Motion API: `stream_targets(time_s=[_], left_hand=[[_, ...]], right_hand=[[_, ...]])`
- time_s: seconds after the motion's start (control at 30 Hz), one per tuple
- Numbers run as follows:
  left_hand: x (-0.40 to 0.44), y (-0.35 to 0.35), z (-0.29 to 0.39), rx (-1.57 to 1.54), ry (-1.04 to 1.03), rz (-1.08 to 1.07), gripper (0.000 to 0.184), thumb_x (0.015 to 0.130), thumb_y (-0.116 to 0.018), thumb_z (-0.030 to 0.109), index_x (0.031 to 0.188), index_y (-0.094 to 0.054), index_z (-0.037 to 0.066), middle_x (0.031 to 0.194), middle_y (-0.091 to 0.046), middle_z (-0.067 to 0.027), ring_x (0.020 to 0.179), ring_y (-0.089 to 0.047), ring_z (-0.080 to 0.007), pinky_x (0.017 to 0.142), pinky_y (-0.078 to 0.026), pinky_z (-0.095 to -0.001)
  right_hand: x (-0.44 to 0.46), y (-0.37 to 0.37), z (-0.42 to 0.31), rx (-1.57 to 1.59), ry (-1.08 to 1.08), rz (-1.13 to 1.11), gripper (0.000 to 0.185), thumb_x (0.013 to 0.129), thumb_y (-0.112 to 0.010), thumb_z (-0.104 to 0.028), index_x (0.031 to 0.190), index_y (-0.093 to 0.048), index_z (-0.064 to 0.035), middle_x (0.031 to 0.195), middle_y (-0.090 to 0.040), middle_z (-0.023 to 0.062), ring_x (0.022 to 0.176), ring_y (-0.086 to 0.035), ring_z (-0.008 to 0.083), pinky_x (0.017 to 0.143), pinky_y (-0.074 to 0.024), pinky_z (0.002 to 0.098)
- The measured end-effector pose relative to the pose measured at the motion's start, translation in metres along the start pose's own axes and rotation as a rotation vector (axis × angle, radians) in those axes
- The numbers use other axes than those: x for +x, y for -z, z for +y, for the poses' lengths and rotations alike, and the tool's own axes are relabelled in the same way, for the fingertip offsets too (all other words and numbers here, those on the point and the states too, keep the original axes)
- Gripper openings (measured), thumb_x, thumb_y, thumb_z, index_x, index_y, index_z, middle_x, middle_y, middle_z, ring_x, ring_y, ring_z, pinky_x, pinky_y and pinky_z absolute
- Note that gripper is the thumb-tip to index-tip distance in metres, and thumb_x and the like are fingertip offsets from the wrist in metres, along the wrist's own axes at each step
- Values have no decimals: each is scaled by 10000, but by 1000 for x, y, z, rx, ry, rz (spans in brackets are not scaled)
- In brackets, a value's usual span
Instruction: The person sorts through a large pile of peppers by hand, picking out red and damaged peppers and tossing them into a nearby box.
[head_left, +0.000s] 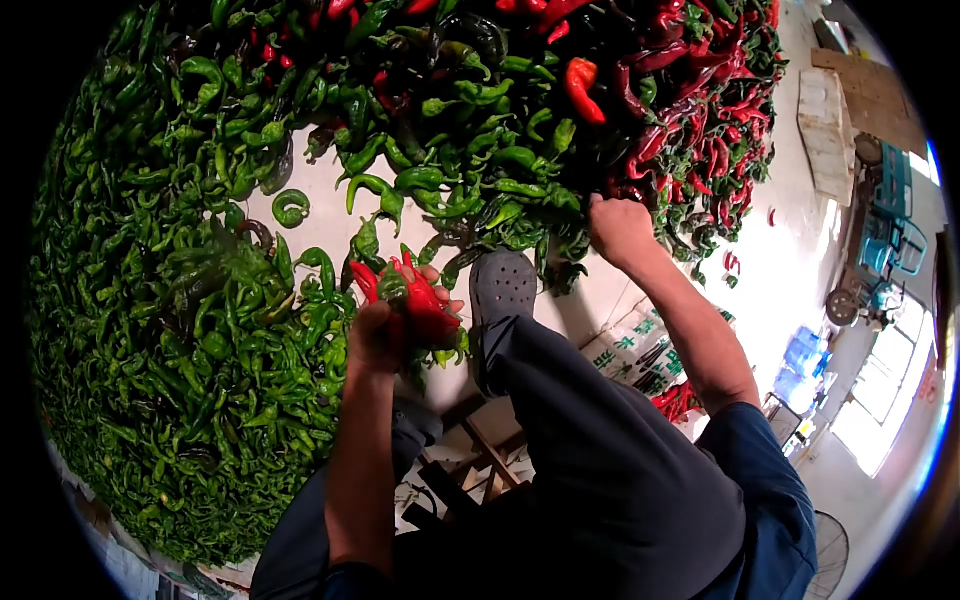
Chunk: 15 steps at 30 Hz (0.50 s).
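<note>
The left hand (374, 338) holds some red peppers (432, 318) in the middle. The right hand (622, 232) is curled; one cannot tell what is inside. Green peppers (200, 370) spread at left, a red-pepper heap (690, 110) at far right.

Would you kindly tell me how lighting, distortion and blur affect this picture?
In the head view, fisheye distortion bends the edges into black corners; glare washes out the window and part of the floor; a hazy patch softens some green peppers, while the red peppers in the left hand look clearer.
</note>
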<state>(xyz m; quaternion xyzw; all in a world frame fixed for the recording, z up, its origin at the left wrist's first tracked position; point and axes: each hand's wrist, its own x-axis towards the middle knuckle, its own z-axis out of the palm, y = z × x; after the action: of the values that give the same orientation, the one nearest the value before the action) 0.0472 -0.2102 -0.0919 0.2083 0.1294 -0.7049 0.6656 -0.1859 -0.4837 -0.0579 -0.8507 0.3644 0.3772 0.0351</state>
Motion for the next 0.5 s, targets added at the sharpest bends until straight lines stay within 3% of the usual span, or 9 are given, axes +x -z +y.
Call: stream_targets(time_s=[0.1,0.17,0.23,0.27,0.3,0.37,0.4,0.47,0.5], left_hand=[[1,0,3,3,12,-33,767,713,-811,437,1334,-503,108,1267,-538,-152,1100,-615,-355,1010,-476,-604],[-1,2,-5,-74,-56,-27,751,720,-811,435,1332,-514,117,1244,-543,-160,1098,-614,-361,997,-486,-603],[-2,0,-2,-71,-49,-76,736,714,-823,435,1312,-530,121,1243,-532,-168,1100,-610,-372,990,-489,-609],[-2,-1,2,-67,-48,-100,729,711,-829,435,1302,-538,123,1243,-527,-172,1101,-608,-377,986,-490,-611],[-3,-1,8,-76,-65,-137,741,707,-834,442,1305,-534,123,1248,-520,-173,1105,-605,-382,988,-487,-616],[-8,-3,22,-95,-91,-207,766,699,-844,457,1311,-526,123,1259,-505,-174,1112,-598,-390,991,-482,-625],[-6,-11,30,-134,-102,-308,783,711,-841,467,1326,-511,113,1294,-481,-180,1129,-585,-398,1011,-462,-639],[-7,-23,55,-16,-169,-329,710,737,-826,472,1244,-498,100,1273,-473,-153,1113,-566,-353,988,-462,-580],[-9,-29,66,42,-201,-337,677,750,-818,475,1203,-491,94,1262,-470,-140,1105,-556,-330,976,-463,-550]], right_hand=[[-12,-5,-7,24,-4,166,133,835,-587,-79,954,-574,-22,778,-689,159,758,-708,328,616,-550,424],[-40,-1,-15,148,221,286,160,797,-588,-85,943,-559,-27,713,-652,143,658,-674,336,585,-536,439],[-73,30,-33,345,426,34,139,801,-617,-103,934,-600,-65,698,-633,151,643,-651,359,593,-531,453],[-86,41,-41,704,667,25,97,853,-648,-145,897,-633,-60,736,-642,150,653,-638,379,591,-523,464],[-96,53,-51,1051,849,-57,169,924,-655,-208,892,-653,-43,771,-641,135,688,-643,309,625,-513,409],[-107,72,-57,1403,869,-399,200,961,-643,-216,917,-662,-21,792,-628,119,742,-617,200,679,-491,336],[-110,69,-53,1421,765,-360,204,976,-623,-213,934,-664,-17,790,-622,104,761,-598,168,691,-476,318],[-119,62,-36,1427,517,-316,229,999,-590,-204,957,-664,8,799,-634,76,750,-592,143,687,-473,295],[-128,51,-26,1598,351,-231,233,1002,-583,-203,960,-664,11,804,-638,71,742,-595,141,682,-477,291]])
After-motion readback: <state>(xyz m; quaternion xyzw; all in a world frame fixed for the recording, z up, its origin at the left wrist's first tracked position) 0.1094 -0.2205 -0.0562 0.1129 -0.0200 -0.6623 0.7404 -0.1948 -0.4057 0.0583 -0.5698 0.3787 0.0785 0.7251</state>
